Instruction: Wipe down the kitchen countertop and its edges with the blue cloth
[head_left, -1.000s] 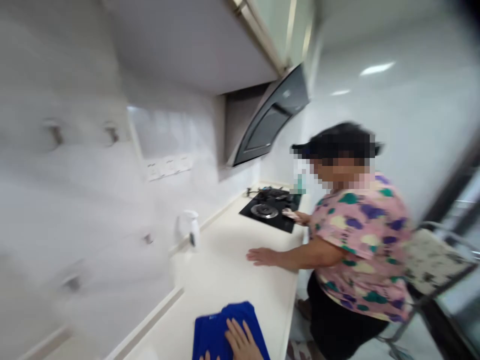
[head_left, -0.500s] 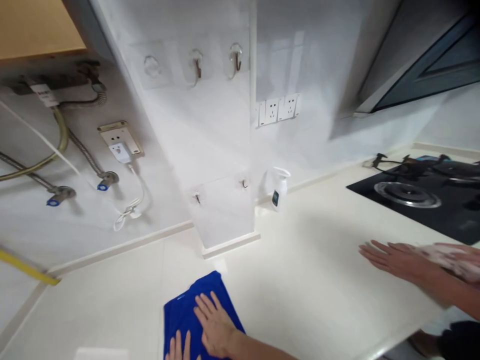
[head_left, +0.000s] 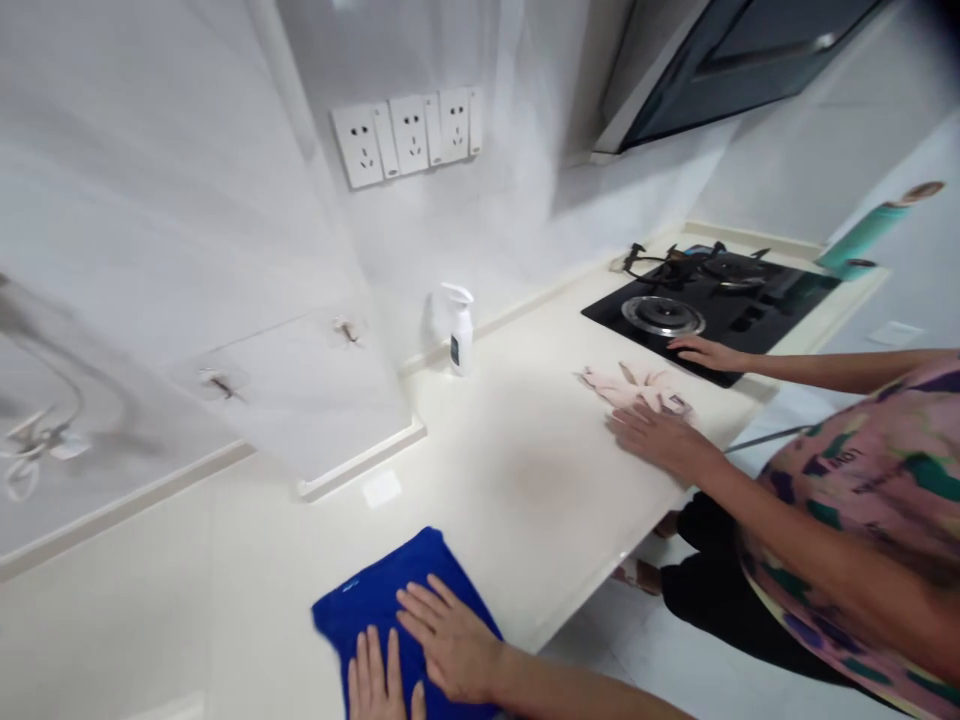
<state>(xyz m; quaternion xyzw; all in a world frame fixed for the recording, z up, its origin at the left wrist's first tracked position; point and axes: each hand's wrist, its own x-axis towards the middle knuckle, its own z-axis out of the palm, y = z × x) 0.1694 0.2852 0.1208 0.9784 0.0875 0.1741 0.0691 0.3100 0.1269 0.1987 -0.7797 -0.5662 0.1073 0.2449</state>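
A folded blue cloth [head_left: 405, 560] lies on the white countertop [head_left: 262, 570] at the bottom middle of the view. My left hand [head_left: 379, 680] rests flat on its near part, fingers stretched out and partly cut off by the frame's bottom edge. Beside it, my right hand [head_left: 454, 640] presses flat on the cloth's right side with the fingers spread. Neither hand grasps anything. Further right, a co-worker's hand [head_left: 652, 440] touches a crumpled pale pink cloth [head_left: 637, 390] on the same counter.
A white spray bottle [head_left: 461, 335] stands against the wall under the sockets [head_left: 409, 135]. The black gas stove [head_left: 667, 310] is at the far right, with the co-worker's other hand [head_left: 705, 352] at its edge. A wall column [head_left: 360, 420] juts over the counter's back.
The view has swung right, bringing the co-worker's torso into sight. The co-worker's one hand is now at the stove edge, the other by the pink cloth. My hands stay flat on the blue cloth.
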